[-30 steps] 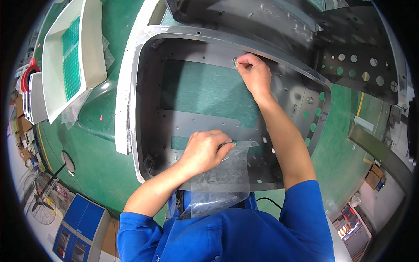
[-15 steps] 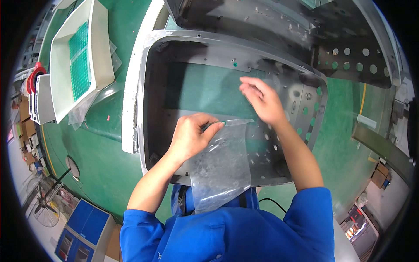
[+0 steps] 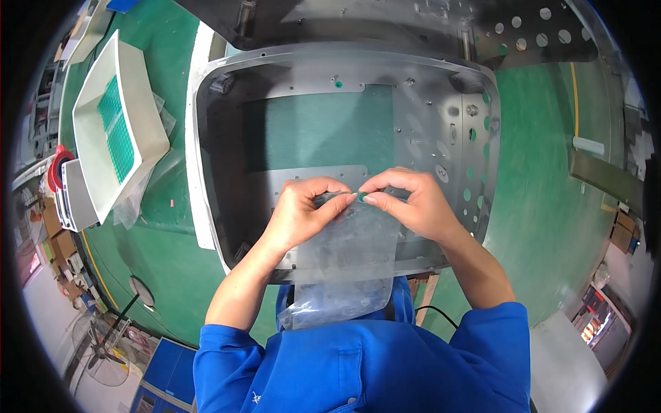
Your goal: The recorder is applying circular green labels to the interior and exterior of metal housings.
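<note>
A clear plastic bag hangs from my left hand, its top edge pinched between thumb and forefinger. The bag drapes over the near rim of a grey metal case and down against my blue clothing. My right hand is closed in a pinch, its fingertips almost meeting the left ones. At those fingertips shows a small green piece, too small to make out in kind. Both hands are above the open metal case, which has a large rectangular opening, studs and round holes.
A raised metal panel with holes stands beyond the case. White foam runs along its left side. Further left are a white bin with green mesh-like material, red tape rolls and a fan. At right lies a dark beam.
My right hand has come down and left to meet my left hand, its fingers now pinched. The left hand still grips the bag. The view has shifted slightly.
</note>
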### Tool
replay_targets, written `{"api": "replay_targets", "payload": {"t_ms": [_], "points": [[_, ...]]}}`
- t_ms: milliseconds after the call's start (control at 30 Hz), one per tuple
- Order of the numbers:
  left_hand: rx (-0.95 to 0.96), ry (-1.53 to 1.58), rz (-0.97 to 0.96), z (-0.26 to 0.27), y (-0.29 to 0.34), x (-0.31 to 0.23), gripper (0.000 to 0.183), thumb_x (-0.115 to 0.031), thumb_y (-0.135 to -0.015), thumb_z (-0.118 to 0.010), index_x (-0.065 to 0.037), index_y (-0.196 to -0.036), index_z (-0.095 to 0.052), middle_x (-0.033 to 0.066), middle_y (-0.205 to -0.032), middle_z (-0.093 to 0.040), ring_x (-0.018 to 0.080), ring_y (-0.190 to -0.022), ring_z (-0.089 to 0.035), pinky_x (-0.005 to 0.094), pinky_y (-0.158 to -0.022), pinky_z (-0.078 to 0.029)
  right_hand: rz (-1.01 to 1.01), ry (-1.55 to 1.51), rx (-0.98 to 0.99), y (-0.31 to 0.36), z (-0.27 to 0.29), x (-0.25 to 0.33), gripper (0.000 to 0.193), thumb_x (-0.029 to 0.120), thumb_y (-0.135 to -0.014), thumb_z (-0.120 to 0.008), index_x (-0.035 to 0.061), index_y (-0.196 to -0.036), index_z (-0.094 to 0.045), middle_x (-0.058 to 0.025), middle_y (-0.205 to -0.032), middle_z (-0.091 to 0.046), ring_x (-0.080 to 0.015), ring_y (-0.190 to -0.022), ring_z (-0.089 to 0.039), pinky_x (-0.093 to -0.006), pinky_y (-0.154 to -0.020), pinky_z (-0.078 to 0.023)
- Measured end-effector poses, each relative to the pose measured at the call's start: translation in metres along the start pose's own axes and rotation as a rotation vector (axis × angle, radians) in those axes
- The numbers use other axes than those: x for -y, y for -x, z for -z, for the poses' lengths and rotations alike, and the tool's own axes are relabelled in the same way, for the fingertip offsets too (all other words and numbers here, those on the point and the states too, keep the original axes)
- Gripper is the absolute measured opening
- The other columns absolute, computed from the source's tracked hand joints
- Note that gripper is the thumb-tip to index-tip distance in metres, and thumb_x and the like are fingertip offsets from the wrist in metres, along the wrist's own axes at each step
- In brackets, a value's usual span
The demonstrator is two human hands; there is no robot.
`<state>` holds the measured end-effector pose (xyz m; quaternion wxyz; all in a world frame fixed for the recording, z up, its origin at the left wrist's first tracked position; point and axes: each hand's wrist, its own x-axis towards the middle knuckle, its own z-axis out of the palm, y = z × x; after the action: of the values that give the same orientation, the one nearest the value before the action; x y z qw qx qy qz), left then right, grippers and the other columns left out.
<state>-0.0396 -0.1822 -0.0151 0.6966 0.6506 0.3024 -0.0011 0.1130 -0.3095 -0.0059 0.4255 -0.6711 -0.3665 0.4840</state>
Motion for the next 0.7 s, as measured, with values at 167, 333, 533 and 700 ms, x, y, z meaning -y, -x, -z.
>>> {"api": "replay_targets", "payload": {"t_ms": [167, 333, 533, 700], "points": [[0.026, -0.051, 0.002, -0.007, -0.003, 0.004, 0.01, -0.01, -0.08, -0.063, 0.0, -0.078, -0.064, 0.0023, -0.059, -0.06, 0.0044, -0.053, -0.054, 0.019, -0.047, -0.042, 0.144, 0.289, -0.161, 0.009, -0.005, -0.006, 0.011, 0.005, -0.072, -0.066, 0.005, -0.083, -0.065, -0.0042, -0.078, -0.065, -0.0174, -0.08, -0.059, -0.0298, -0.072, -0.041], [0.029, 0.019, 0.118, -0.009, -0.007, 0.005, 0.011, -0.011, -0.081, -0.062, 0.001, -0.08, -0.063, 0.0024, -0.061, -0.06, 0.0055, -0.053, -0.054, 0.0198, -0.048, -0.043, 0.421, 0.495, -0.313, 0.01, -0.017, -0.021, 0.01, 0.003, -0.071, -0.065, 0.0059, -0.079, -0.062, -0.0046, -0.082, -0.065, -0.018, -0.079, -0.059, -0.0312, -0.075, -0.04], [-0.024, -0.04, 0.215, -0.012, -0.012, 0.017, 0.015, -0.014, -0.081, -0.063, 0.001, -0.08, -0.062, 0.003, -0.06, -0.06, 0.006, -0.053, -0.055, 0.0206, -0.051, -0.044, -0.08, 0.151, -0.506, -0.024, 0.016, -0.067, 0.006, 0.006, -0.076, -0.059, 0.0066, -0.082, -0.057, -0.0065, -0.085, -0.06, -0.0205, -0.079, -0.058, -0.0327, -0.073, -0.043], [0.029, -0.138, 0.145, -0.018, -0.011, 0.024, 0.016, -0.015, -0.08, -0.063, 0.001, -0.08, -0.063, 0.0033, -0.058, -0.06, 0.0058, -0.052, -0.055, 0.0211, -0.05, -0.044, -0.372, 0.365, -0.507, -0.05, 0.061, -0.128, 0.006, 0.011, -0.078, -0.058, 0.0087, -0.084, -0.06, -0.0064, -0.088, -0.055, -0.0212, -0.083, -0.054, -0.0331, -0.075, -0.044]]}}
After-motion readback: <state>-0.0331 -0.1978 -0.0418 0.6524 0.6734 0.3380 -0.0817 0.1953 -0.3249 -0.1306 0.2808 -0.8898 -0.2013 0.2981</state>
